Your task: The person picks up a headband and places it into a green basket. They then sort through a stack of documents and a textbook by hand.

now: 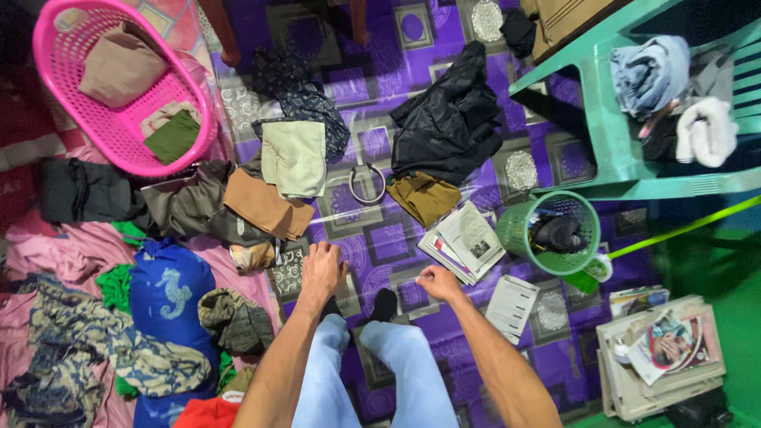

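On the purple patterned floor mat (412, 238) | left hand (321, 272) open, flat, empty | right hand (436, 282) loosely closed, empty, beside folded newspaper stack (464, 242) | advice: grip the stack's whole edge.

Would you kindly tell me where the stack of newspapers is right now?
In the head view, the newspapers lie on the purple rug just beyond the right hand, between the mustard cloth and the green mesh bin.
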